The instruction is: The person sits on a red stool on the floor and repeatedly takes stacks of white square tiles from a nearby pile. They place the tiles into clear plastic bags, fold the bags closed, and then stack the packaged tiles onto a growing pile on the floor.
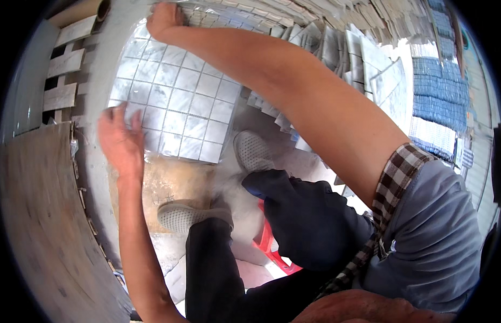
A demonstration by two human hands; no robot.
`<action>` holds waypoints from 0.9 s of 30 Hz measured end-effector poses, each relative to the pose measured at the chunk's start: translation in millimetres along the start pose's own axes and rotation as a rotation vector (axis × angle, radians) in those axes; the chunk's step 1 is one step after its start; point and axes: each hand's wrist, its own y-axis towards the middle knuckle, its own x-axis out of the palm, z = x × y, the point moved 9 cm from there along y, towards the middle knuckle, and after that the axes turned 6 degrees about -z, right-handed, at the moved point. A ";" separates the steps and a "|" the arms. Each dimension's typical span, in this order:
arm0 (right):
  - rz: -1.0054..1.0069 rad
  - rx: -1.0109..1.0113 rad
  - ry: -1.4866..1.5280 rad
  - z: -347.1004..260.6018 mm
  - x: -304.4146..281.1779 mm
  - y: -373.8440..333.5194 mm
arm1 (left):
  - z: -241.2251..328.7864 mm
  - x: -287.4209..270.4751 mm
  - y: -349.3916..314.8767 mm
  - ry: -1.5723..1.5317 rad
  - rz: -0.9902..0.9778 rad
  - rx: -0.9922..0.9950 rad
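A mosaic tile sheet of square, grey-white marbled pieces lies in front of me with a shiny clear film about it. My left hand is at its near left edge, slightly blurred, thumb and fingers apart; it holds nothing I can see. Reaching across, my right hand is at the sheet's far left corner with its fingers curled. Whatever those fingers pinch is hidden. Below the sheet shows a worn tan board, partly covered by it.
Stacked stone tile sheets stand on the right, beside blue mosaic stacks. At left are wooden pallet slats and a brown board. My shoes flank the space before a red plastic stool.
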 end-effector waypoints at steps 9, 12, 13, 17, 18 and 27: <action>-0.131 -0.574 -0.585 -58.9 -52.9 -113.6 | 42.6 51.9 1.6 -0.043 -0.241 0.074; -0.579 -0.630 -0.562 -81.2 -98.6 -173.4 | 36.9 56.4 4.9 -0.029 -0.323 0.130; -0.619 -0.631 -0.534 -90.9 -128.8 -195.5 | 26.2 59.7 6.8 -0.021 -0.345 0.145; -0.371 -0.659 -0.187 -49.7 -276.7 -253.2 | 36.0 33.0 17.0 0.062 -0.407 0.043; -0.246 -0.627 -0.067 -19.9 -317.0 -259.3 | 45.9 22.2 17.3 0.069 -0.397 0.058; 0.102 0.280 -0.266 346.5 -545.0 -185.7 | 136.0 -90.0 -6.9 -0.087 -0.353 0.174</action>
